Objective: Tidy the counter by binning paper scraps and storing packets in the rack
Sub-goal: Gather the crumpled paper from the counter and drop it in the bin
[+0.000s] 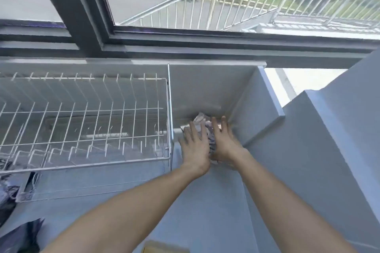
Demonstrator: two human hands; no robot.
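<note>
L hand (195, 146) & R hand (223, 143), flat open grip, press paper wad (202, 124), long axis toward window.

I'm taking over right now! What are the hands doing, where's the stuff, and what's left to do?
Left hand: fingers straight, pressed on the left side of the crumpled paper pile.
Right hand: fingers straight, pressed on the pile's right side.
The pile sits on the counter in the corner, right of the wire rack.
The rack looks bare in its upper tiers; dark packets lie at its lower left edge.
Done: nothing certain; the scraps look gathered between the hands.
Left: lift the scraps into a bin (none in view), then put the packets in the rack.
</note>
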